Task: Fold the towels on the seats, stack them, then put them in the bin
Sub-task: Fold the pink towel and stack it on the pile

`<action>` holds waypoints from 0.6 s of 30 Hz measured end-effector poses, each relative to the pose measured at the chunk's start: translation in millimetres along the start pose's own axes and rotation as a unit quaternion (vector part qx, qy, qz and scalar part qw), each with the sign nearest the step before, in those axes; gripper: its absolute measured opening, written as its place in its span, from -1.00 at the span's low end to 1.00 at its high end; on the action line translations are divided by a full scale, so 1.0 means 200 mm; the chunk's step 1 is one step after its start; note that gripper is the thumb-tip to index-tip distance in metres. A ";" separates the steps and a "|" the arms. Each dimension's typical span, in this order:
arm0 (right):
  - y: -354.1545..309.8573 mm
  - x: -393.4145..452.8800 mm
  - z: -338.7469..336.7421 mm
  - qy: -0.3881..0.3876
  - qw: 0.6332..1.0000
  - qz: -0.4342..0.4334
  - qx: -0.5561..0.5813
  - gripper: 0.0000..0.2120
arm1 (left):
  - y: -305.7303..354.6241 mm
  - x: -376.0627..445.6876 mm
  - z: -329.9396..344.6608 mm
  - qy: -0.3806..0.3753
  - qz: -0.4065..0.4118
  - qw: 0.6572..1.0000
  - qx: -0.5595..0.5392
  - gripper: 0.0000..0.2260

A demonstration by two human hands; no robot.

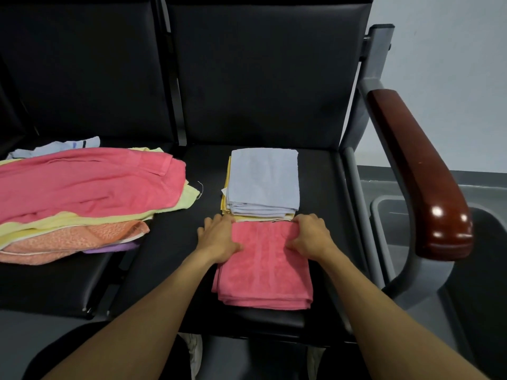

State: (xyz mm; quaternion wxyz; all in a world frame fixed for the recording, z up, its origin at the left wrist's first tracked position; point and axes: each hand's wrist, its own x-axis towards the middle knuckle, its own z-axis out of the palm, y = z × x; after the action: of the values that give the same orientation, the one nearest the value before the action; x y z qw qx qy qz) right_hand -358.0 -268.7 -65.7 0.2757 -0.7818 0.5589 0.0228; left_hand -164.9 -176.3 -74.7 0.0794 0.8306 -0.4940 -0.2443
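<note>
A folded pink towel [264, 272] lies at the front of the right black seat [170, 242]. My left hand [219, 237] grips its far left corner and my right hand [311, 234] grips its far right corner. Just behind the pink towel sits a small stack with a folded pale blue towel [264, 179] on top of yellow ones [225, 187]. On the left seat lies a loose pile of unfolded towels: pink [87, 182] on top, then pale yellow [189, 194], orange [82, 237], purple [115, 247]. A grey bin [384, 209] stands on the floor to the right.
A metal armrest with a brown wooden pad [417, 171] separates the right seat from the bin. A white cloth [57, 146] pokes out behind the unfolded pile. The black backrests [260, 78] rise behind both seats. My knees are at the bottom edge.
</note>
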 end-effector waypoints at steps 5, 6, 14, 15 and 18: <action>-0.01 0.00 0.01 0.014 0.999 -0.028 0.015 -0.71 | 0.02 0.01 -0.02 -0.014 -0.041 0.999 -0.013 -0.41; -0.01 -0.01 0.01 0.014 0.999 -0.037 0.024 -0.74 | 0.02 0.00 -0.03 -0.014 -0.044 0.998 -0.041 -0.42; -0.03 -0.10 -0.03 0.097 0.969 -0.073 0.216 -0.76 | 0.01 -0.07 -0.10 -0.015 -0.053 0.948 -0.314 -0.83; -0.04 -0.11 -0.05 0.109 0.961 -0.077 0.243 -0.79 | 0.01 -0.08 -0.13 -0.010 -0.044 0.934 -0.355 -0.91; -0.09 -0.05 -0.16 0.138 0.933 -0.077 0.323 -0.81 | 0.05 -0.02 -0.25 0.031 0.001 0.919 -0.393 -0.86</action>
State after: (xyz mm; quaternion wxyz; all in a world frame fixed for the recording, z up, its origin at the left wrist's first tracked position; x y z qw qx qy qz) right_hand -353.8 -269.2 -27.9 0.4342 -0.6868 0.5066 -0.2882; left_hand -150.4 -183.3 -26.9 0.4151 0.7395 -0.3560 -0.3926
